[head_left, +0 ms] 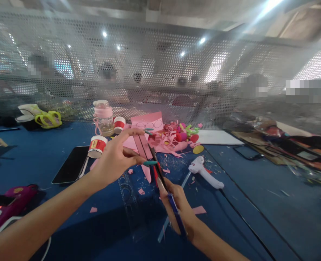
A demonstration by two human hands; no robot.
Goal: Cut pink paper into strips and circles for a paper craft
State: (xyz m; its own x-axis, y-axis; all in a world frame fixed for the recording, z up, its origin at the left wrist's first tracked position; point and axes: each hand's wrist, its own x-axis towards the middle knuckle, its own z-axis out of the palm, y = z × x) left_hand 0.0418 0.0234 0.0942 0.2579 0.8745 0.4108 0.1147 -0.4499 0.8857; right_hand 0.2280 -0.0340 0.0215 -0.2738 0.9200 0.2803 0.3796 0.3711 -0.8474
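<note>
A blue work surface (258, 217) spreads on every side of the grip, dark seams crossing it to the right; straight beyond the grip a perforated metal screen (160, 72) stands along the surface's far edge, spanning the whole width; blurred figures sit behind its holes; above it, grey ceiling beams (231, 32) run across; small round ceiling lights (104, 34) glow up and left of the grip; a strong glare (269, 5) streams from the upper right.
</note>
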